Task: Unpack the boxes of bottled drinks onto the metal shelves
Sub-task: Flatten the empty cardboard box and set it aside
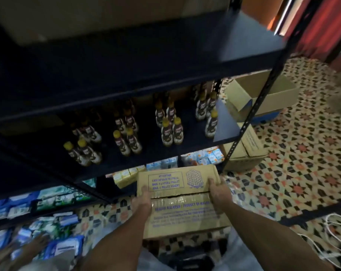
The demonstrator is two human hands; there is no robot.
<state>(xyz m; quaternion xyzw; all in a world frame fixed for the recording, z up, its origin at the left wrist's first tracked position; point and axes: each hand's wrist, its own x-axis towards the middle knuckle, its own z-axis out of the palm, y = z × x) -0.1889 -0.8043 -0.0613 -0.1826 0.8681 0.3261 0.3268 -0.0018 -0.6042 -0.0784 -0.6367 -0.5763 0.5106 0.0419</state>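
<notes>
Left hand (141, 200) and right hand (217, 192) each clamp their grip on a taped cardboard box (182, 210), most fingers hidden beneath. Blurred bottles (130, 139) stand on the dim metal shelf (152, 153).

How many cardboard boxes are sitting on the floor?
2: an open cardboard box farther back, a closed cardboard box nearer, both right of the metal shelves. Others may be hidden.

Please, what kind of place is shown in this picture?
Most likely a small shop's stockroom. Dark metal shelves hold rows of yellow-capped bottles. An open cardboard box stands on the tiled floor. The left hand and right hand hold a sealed carton.
</notes>
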